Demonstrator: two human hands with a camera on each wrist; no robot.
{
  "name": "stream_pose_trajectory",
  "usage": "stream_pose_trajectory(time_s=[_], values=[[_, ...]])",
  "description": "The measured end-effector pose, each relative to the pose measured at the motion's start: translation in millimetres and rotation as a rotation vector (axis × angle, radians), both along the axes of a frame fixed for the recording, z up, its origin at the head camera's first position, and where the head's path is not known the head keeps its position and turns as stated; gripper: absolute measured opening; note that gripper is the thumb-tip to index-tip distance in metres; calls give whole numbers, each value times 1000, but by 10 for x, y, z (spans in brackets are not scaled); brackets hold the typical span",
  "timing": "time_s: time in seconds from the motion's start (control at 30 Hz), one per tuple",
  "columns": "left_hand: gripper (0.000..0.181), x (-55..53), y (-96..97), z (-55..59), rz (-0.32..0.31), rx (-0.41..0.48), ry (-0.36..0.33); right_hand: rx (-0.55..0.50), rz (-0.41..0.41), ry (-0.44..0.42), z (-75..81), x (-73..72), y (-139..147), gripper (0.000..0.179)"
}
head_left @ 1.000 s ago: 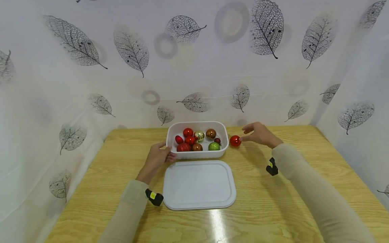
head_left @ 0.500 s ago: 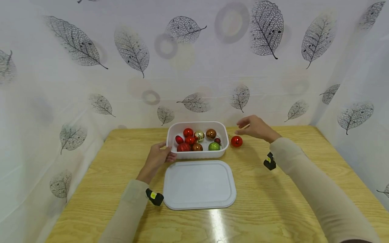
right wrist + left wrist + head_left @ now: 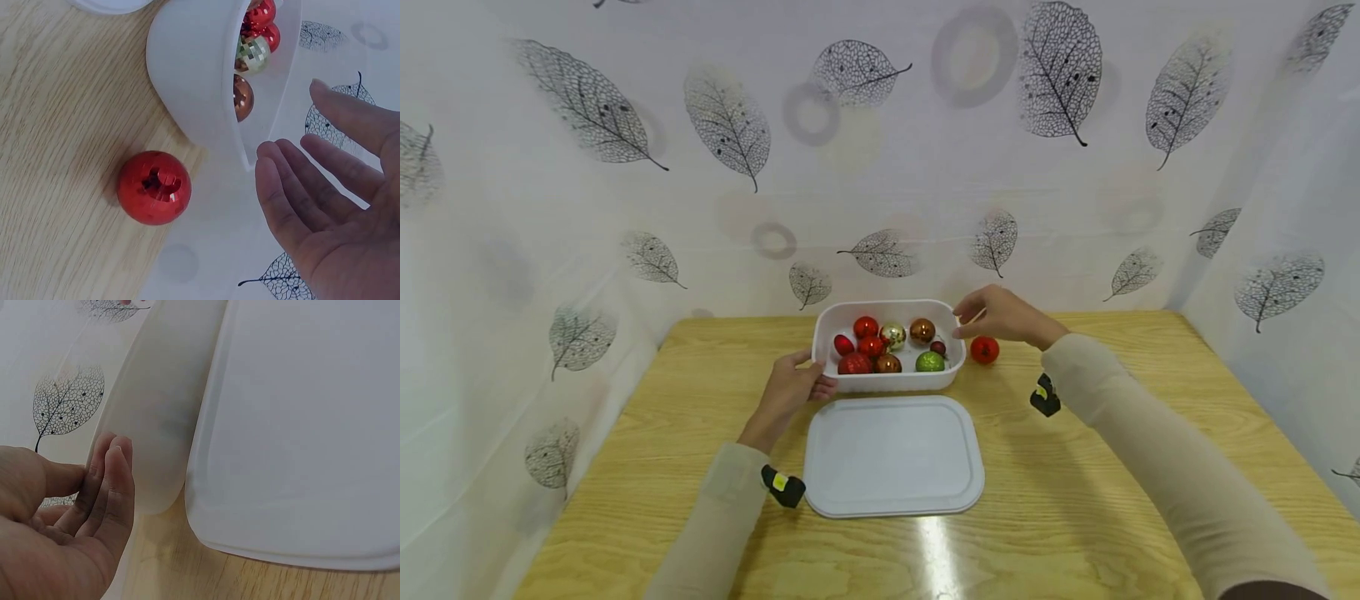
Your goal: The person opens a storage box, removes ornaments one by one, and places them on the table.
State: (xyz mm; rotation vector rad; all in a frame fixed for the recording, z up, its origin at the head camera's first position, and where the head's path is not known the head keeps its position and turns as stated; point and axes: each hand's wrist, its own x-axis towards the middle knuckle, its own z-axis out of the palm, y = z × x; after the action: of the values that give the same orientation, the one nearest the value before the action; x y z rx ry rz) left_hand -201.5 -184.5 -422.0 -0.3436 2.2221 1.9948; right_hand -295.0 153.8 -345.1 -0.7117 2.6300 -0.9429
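Observation:
A white plastic box [image 3: 887, 383] stands at the back of the table with several shiny Christmas baubles in it, among them a green bauble [image 3: 929, 361] and a gold bauble [image 3: 892, 336]. My left hand [image 3: 786, 392] grips its front left corner, the thumb and fingers on either side of the rim in the left wrist view. Near the right rim, my right hand [image 3: 1006, 316] hovers with fingers apart and nothing between them. A shiny red bauble [image 3: 154, 187] lies on the table just outside the box, beside and below that hand.
In front of the box, a white lid [image 3: 893, 457] lies flat on the wooden table [image 3: 1045, 533]. A pale sheet with leaf prints [image 3: 910, 183] hangs behind and at both sides. Each wrist carries a small black camera [image 3: 783, 487].
My right hand has drawn away from the red bauble outside the box and moved left to the box's right rim. The bauble shifted slightly right. My left hand has stayed put.

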Motion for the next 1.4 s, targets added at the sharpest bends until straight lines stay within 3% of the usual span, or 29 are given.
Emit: stream_pose_trajectory(time_s=[0.53,0.93,1.3,1.4], values=[[47,-2,-11,-5,-1,24,1,100,153,-37,-61,44,-375,37],[45,-23,-4,-32,13,4,-1,185,133,-63,-191,39,-527,37],[45,-12,4,-20,15,-3,3,95,108,-51,-302,83,-596,44],[46,-11,-3,-20,11,-4,3,115,124,-9,-346,71,-606,43]])
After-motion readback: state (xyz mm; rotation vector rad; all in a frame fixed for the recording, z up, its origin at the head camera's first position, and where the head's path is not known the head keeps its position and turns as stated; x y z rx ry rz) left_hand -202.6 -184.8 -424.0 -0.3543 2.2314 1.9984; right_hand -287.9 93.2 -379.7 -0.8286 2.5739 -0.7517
